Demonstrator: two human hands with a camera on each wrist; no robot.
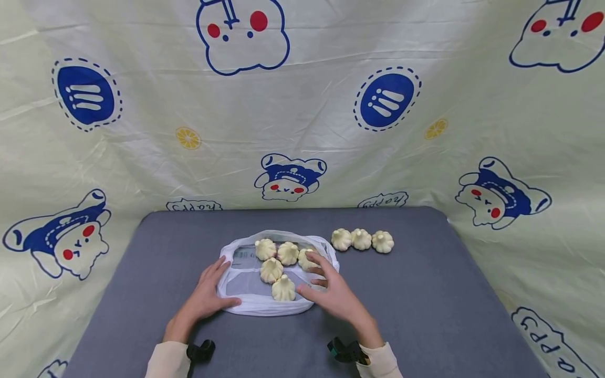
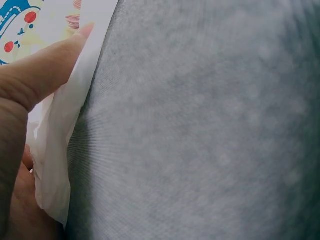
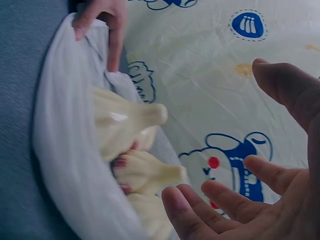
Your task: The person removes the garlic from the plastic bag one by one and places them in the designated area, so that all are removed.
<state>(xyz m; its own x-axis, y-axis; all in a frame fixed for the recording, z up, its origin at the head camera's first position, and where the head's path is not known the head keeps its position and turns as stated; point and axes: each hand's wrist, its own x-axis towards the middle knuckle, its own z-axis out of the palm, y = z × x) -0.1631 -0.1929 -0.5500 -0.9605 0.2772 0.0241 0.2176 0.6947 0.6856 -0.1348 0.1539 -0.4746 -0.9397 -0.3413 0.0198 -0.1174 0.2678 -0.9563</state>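
A white plastic bag [image 1: 267, 308] lies on the table with its mouth spread wide, and several pale garlic bulbs [image 1: 271, 271] rest inside it. At the bag's left side, my left hand [image 1: 206, 294] holds the rim, the white plastic passing between thumb and fingers in the left wrist view. My right hand [image 1: 336, 294] hovers over the bag's right part with fingers spread and nothing held. Its fingertips overlap the rightmost bulb [image 1: 305, 259] in the head view. Purple-red marks show on a garlic bulb [image 3: 145, 172] in the right wrist view.
Three more garlic bulbs [image 1: 361, 239] stand in a row beyond the bag's right side. A grey cloth covers the table [image 1: 425, 315]. Behind it hangs a pale curtain [image 1: 312, 121] with blue cartoon prints. Black wrist cameras [image 1: 201, 350] sit on both wrists.
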